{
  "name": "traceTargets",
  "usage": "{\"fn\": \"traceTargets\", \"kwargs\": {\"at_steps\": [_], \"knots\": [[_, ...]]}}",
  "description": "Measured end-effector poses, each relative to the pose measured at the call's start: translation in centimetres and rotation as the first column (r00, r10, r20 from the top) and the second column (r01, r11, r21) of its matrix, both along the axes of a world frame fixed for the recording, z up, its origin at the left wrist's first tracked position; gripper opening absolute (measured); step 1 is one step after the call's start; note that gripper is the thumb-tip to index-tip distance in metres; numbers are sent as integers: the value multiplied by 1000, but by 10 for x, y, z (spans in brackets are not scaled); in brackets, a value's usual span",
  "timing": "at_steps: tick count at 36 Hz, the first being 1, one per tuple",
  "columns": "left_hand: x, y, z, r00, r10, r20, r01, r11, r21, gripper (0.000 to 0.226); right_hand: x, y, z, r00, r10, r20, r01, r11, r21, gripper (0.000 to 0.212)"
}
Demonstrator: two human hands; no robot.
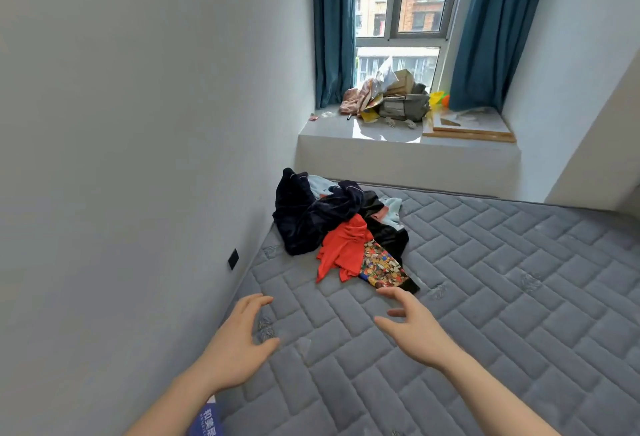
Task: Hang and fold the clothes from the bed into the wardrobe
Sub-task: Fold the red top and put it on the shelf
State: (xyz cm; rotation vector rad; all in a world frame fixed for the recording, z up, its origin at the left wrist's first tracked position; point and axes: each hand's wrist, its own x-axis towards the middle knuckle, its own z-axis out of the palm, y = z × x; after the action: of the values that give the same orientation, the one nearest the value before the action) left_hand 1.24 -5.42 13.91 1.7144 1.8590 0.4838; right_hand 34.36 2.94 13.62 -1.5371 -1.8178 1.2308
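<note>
A heap of clothes lies on the grey quilted mattress (485, 297) near the left wall. In it are a dark navy garment (304, 217), a red top (343, 248), a colourful patterned piece (382, 267), a black garment (391, 235) and a pale blue one (393, 209). My left hand (239, 342) reaches forward over the mattress, fingers spread and relaxed, holding nothing. My right hand (412, 325) is stretched out just short of the patterned piece, fingers open and empty. No wardrobe is in view.
A white wall (138, 158) runs along the bed's left side, with a dark socket (233, 259) low down. Beyond the bed a window ledge (346, 131) carries cardboard boxes (401, 96), bags and wooden boards (467, 131). Blue curtains (332, 27) frame the window.
</note>
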Motion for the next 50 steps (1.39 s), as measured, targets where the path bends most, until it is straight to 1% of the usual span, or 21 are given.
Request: {"fn": "traceTargets", "kwargs": {"at_steps": [6,10,13,19,24,29,33,36,38,40,45,48,50], "knots": [[-25,63,-38,1000,-3,-17,0,989,-150,70,-19,47,-27,997,-26,68,31,998,-62,48],[-39,116,-66,998,-53,-41,40,965,-258,65,-37,77,-52,990,-56,129,69,993,-98,51],[-50,158,-97,994,-91,-64,65,943,-328,64,-50,101,-82,982,-63,178,88,986,-140,53],[-67,237,-188,976,-168,-140,76,861,-504,65,-68,152,-182,951,-76,298,143,967,-212,61],[-69,297,-280,934,-273,-233,100,822,-561,61,-69,186,-288,896,-29,443,173,942,-287,68],[-52,352,-362,888,-356,-292,158,831,-533,62,-64,211,-391,845,-3,534,227,907,-354,82],[-28,390,-416,863,-381,-332,187,851,-490,64,-61,215,-458,813,43,580,271,854,-443,95],[-12,420,-450,873,-363,-326,192,870,-454,68,-66,203,-500,797,121,592,264,812,-521,112],[-3,440,-472,895,-327,-302,176,883,-436,68,-73,190,-521,749,149,645,251,838,-485,121],[5,459,-492,917,-280,-283,146,898,-416,69,-79,184,-534,710,133,691,252,869,-425,124],[19,490,-532,946,-193,-260,72,908,-413,74,-74,182,-542,715,122,689,236,885,-401,124],[22,483,-538,970,-127,-209,52,942,-331,65,-73,181,-545,720,107,685,232,894,-383,125],[22,465,-527,984,-85,-154,50,974,-219,52,-73,183,-544,728,107,677,234,890,-392,125]]}}
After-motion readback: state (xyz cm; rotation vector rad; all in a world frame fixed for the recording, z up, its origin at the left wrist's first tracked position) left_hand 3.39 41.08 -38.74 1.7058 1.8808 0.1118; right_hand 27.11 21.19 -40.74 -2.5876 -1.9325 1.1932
